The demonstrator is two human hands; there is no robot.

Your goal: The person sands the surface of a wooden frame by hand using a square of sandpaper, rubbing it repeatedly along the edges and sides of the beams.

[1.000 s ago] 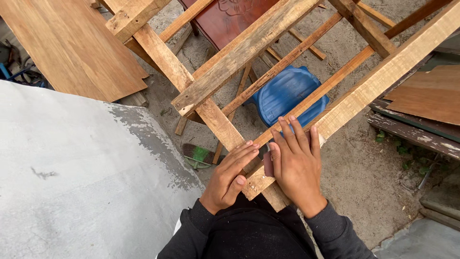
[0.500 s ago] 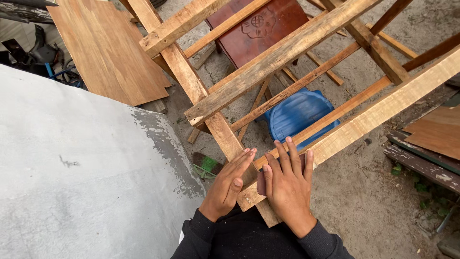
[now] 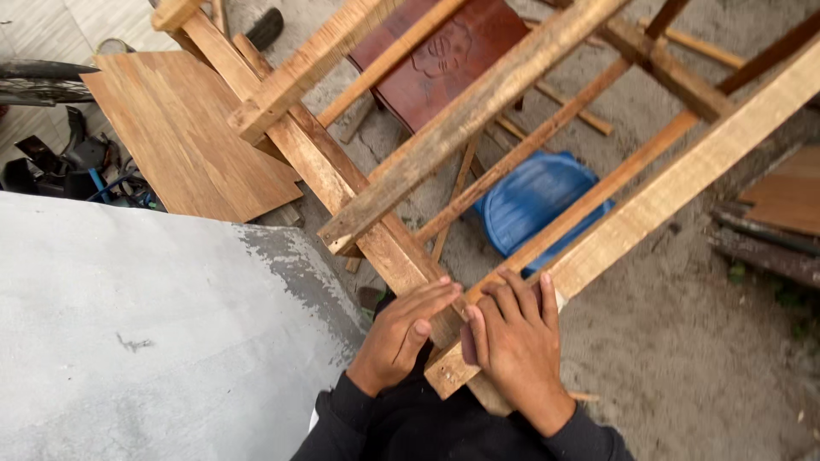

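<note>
Left hand (image 3: 401, 335) flat, open on wooden frame (image 3: 376, 230) joint, right hand (image 3: 515, 341) open, fingers spread over pale rail (image 3: 683, 183), blue plastic tub (image 3: 534, 201) below, contents unclear

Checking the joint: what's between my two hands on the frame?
Head view: only the corner of the pale wooden beam shows between left hand and right hand.

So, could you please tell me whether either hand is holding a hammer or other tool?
No, the left hand and right hand both lie flat and bare on the wooden frame corner, with no tool in view.
</note>
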